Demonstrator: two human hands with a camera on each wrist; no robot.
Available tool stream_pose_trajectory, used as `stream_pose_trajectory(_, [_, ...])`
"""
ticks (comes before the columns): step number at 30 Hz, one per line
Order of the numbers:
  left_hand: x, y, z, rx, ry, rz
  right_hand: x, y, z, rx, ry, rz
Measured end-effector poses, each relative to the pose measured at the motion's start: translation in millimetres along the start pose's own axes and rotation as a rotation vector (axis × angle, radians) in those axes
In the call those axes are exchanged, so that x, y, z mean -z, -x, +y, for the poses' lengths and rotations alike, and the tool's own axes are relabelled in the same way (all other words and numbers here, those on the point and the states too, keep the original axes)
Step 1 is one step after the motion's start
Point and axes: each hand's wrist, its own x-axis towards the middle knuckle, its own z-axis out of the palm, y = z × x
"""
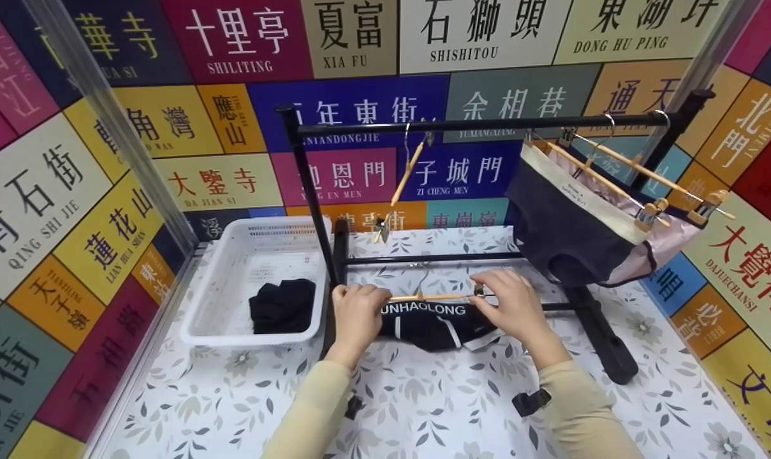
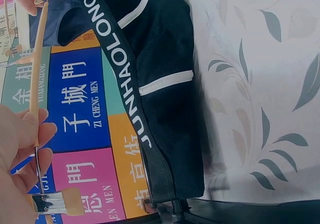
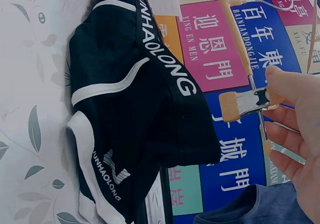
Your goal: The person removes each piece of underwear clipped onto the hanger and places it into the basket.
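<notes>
Black underpants (image 1: pixel 433 328) with white stripes and a JUNHAOLONG waistband lie on the patterned tabletop. Above the waistband is a wooden clip hanger (image 2: pixel 37 79), held level between both hands. My left hand (image 1: pixel 361 319) grips the hanger's bar near one end, thumb and fingers about it, beside a wood-tipped clip (image 2: pixel 60 203). At the other end my right hand (image 3: pixel 295 119) pinches the second clip (image 3: pixel 247 104), its thumb on the clip's handle and fingers behind the rod. Both clips sit apart from the waistband.
A white basket (image 1: pixel 197 312) holding black cloth (image 1: pixel 283 306) stands at the left. Behind the hands rises a black garment rack (image 1: pixel 487 124). Dark underpants with a pale waistband (image 1: pixel 570 210) hang from it at the right, and a bare wooden hanger (image 1: pixel 407 172) hangs near its left end.
</notes>
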Motion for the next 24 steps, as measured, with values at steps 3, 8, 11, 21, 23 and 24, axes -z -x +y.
stream_pose_trajectory(3, [-1.1, 0.5, -0.4, 0.000, 0.002, -0.001, -0.8, -1.3, -2.1, 0.025, 0.004, -0.002])
stream_pose_trajectory(8, [-1.3, 1.0, -0.3, -0.009, 0.000, 0.007, -1.1, -3.0, -8.4, 0.059, 0.006, -0.007])
stream_pose_trajectory(11, [-0.5, 1.0, 0.3, -0.010, 0.000, 0.005, -2.3, -3.8, -12.9, 0.072, 0.017, -0.010])
stream_pose_trajectory(21, [2.0, 0.0, 4.2, 0.018, 0.013, -0.035, -8.8, -3.9, -22.7, 0.087, 0.055, -0.060])
stream_pose_trajectory(23, [2.0, 0.5, 4.9, 0.025, 0.012, -0.040, -10.9, -2.7, -22.8, 0.094, 0.063, -0.057])
stream_pose_trajectory(24, [2.2, 0.7, 5.3, 0.026, 0.011, -0.039, -11.8, -2.2, -23.0, 0.097, 0.066, -0.057])
